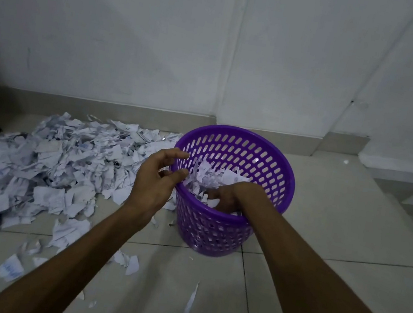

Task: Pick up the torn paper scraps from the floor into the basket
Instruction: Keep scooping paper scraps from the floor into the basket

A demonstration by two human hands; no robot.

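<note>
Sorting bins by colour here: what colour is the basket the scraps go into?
Purple, with slotted holes in its wall; the basket shows clearly in the head view.

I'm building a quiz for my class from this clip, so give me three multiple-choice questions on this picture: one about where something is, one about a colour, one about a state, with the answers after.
1. Where does the big pile of torn paper scraps lie?
A. On the floor left of the basket
B. On the floor right of the basket
C. On a table

2. What colour is the basket?
A. Green
B. Purple
C. Black

3. What is the right hand doing?
A. Resting flat on the floor
B. Gripping the basket's outside wall
C. Reaching down inside the basket among the scraps

Answers:
1 A: the heap spreads over the tiles on the left.
2 B: its perforated wall and rim are purple.
3 C: the hand is below the rim, while the left hand hovers at the rim with fingers spread.
</note>
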